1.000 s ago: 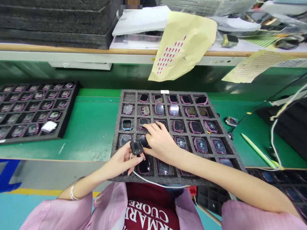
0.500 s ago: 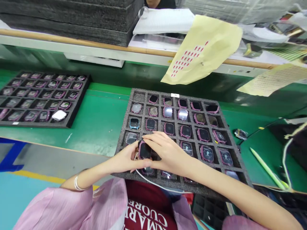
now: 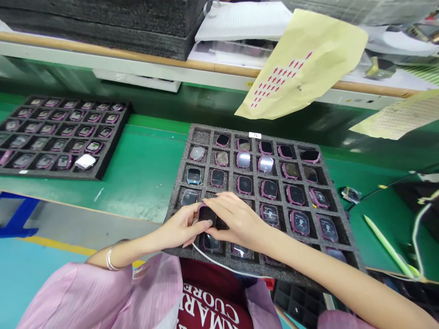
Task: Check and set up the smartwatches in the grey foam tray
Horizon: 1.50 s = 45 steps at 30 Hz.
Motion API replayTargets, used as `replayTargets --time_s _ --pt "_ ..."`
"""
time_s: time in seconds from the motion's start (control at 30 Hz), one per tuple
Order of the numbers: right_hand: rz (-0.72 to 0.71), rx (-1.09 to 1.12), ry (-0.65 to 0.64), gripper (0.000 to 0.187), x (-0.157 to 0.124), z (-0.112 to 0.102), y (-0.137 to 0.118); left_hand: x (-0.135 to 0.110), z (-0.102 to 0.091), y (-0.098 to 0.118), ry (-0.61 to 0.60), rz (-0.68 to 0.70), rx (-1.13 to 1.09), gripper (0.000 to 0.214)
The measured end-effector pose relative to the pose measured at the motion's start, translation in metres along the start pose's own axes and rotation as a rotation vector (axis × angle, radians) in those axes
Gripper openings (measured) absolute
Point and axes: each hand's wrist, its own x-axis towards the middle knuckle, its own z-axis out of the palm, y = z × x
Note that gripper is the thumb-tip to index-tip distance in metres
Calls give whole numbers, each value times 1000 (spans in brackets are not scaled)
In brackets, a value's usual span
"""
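Observation:
Between my two hands, over the front left part of a dark foam tray, is a smartwatch with a dark screen and a pinkish-purple frame. My left hand grips its left side, the thumb lying over the lower screen. Closed round the top and right side is my right hand, fingers at the upper edge and thumb at the lower corner. A white cable comes out from under my left hand; its end is hidden. Similar watches fill most tray compartments, one with a blue frame.
A second foam tray of watches lies to the left on the green table. Above runs a shelf edge with stacked black foam and a hanging yellow sheet. A light green pen lies right.
My left thumb has moved up from the watch's lower edge onto its screen. Both hands still hold the watch near the same spot. The view has shifted slightly.

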Motion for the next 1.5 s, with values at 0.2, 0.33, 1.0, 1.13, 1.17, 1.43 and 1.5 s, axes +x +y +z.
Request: replayTargets --time_s 0.2,0.33,1.0,1.13,1.17,1.43,1.5 --pt "-18 56 73 43 -6 6 4 0 2 3 8 -12 16 42" --pt "-7 95 94 47 -7 7 5 1 2 1 10 -22 24 39" --pt "72 106 87 38 -10 4 3 -1 5 3 52 -38 105 28" --pt "41 59 108 38 -9 3 1 -1 5 3 54 -38 115 28" --pt "39 55 108 38 -9 3 1 -1 5 3 53 -36 119 28" --pt "35 45 110 39 -9 4 1 -3 6 4 53 -39 139 29" --pt "43 51 110 37 -8 3 0 -2 6 3 46 -50 150 29"
